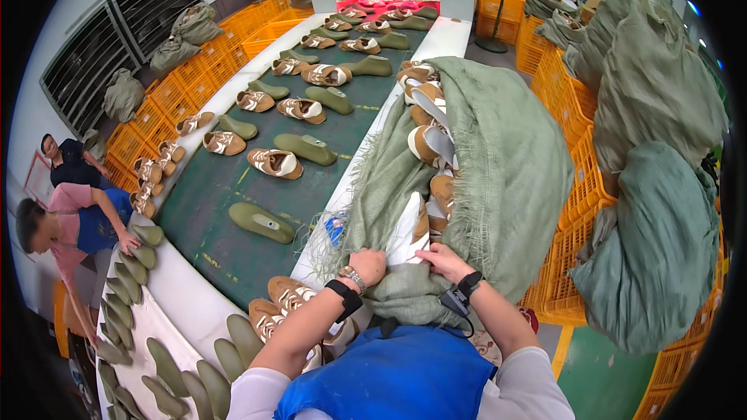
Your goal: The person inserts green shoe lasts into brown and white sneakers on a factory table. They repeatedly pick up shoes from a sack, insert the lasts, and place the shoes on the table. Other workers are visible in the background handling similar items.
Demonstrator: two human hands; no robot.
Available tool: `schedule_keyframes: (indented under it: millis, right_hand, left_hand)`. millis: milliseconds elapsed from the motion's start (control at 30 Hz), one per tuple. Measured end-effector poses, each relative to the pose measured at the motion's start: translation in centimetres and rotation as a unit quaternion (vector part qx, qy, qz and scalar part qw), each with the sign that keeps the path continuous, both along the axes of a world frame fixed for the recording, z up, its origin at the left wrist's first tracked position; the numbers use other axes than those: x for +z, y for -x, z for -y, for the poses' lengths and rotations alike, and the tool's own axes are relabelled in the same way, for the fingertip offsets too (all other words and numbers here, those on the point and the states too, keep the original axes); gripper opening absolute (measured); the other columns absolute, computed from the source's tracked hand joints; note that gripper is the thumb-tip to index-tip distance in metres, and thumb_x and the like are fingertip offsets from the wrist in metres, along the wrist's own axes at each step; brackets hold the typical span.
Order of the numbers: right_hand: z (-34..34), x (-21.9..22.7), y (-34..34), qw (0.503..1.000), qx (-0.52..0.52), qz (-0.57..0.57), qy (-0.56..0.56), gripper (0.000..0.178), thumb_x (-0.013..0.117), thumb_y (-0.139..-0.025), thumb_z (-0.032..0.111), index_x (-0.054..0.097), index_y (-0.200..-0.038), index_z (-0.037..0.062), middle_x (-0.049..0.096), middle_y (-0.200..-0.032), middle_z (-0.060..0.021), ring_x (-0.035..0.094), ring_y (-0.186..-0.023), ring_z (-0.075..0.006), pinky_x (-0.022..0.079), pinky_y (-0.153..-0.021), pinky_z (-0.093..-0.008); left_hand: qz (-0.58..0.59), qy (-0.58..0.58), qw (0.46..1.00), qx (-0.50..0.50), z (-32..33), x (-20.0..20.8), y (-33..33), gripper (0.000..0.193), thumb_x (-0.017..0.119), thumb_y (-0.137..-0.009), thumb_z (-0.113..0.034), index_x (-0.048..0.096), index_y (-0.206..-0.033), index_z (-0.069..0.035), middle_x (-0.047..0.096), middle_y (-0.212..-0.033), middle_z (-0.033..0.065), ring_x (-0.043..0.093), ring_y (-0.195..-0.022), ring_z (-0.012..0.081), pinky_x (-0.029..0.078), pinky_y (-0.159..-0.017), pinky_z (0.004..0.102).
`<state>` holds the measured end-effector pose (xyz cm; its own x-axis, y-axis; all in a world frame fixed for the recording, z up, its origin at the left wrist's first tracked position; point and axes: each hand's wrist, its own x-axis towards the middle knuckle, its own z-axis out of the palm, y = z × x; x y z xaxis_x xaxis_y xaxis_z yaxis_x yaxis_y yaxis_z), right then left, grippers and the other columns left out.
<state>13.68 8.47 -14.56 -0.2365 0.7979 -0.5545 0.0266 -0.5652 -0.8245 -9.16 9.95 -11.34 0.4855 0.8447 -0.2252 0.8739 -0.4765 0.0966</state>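
A large green woven sack [506,163] lies open in front of me, its frayed mouth spread around several brown shoe uppers with white bottoms. My left hand [368,266] is closed at the near edge of the sack's mouth, with a fold of the cloth in it. Beside it, my right hand [445,261] pinches the near end of a shoe upper [408,227], whose white underside faces up. More shoe uppers [426,145] are piled deeper along the opening. The fingertips of my left hand are partly hidden.
Left of the sack, a dark green conveyor belt [210,225] carries brown shoes and olive shoe lasts [261,222]. More lasts stand along the white ledge [183,295]. Orange crates [572,210] and stuffed sacks [654,241] line the right. Two people [66,218] are at the far left.
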Motion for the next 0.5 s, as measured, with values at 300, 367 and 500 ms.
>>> schedule_keyframes:
  millis: [300,367,500]
  right_hand:
    - [7.3,8.4,-2.7,0.883,-0.066,0.351,-0.303,0.024,0.069,-0.074,0.017,0.050,-0.075,0.0021,0.056,-0.063,-0.0133,0.057,-0.058,-0.0309,0.043,-0.054,-0.0383]
    - [8.9,10.2,-2.4,0.877,-0.031,0.361,-0.315,0.022,0.068,-0.074,0.015,0.050,-0.075,0.0024,0.057,-0.065,-0.0144,0.057,-0.060,-0.0329,0.043,-0.055,-0.0397]
    - [10.5,12.6,-2.2,0.775,0.130,0.405,-0.467,0.013,0.068,-0.071,0.012,0.059,-0.080,0.0071,0.060,-0.075,-0.0113,0.059,-0.071,-0.0315,0.044,-0.062,-0.0405]
  left_hand:
    - [0.291,0.074,0.930,0.214,-6.1,-4.5,6.8,0.038,0.043,-0.088,-0.020,0.067,-0.068,0.001,0.068,-0.067,0.0148,0.069,-0.067,0.0308,0.055,-0.065,0.0414]
    - [0.435,0.244,0.752,0.431,-7.8,-5.4,8.6,0.043,0.039,-0.090,-0.021,0.065,-0.065,0.001,0.067,-0.063,0.0149,0.065,-0.056,0.0257,0.051,-0.053,0.0389]
    - [0.649,0.197,0.501,0.537,-9.7,-3.2,14.3,0.028,0.039,-0.089,-0.022,0.059,-0.082,-0.004,0.067,-0.074,0.0152,0.062,-0.052,0.0244,0.042,-0.042,0.0340]
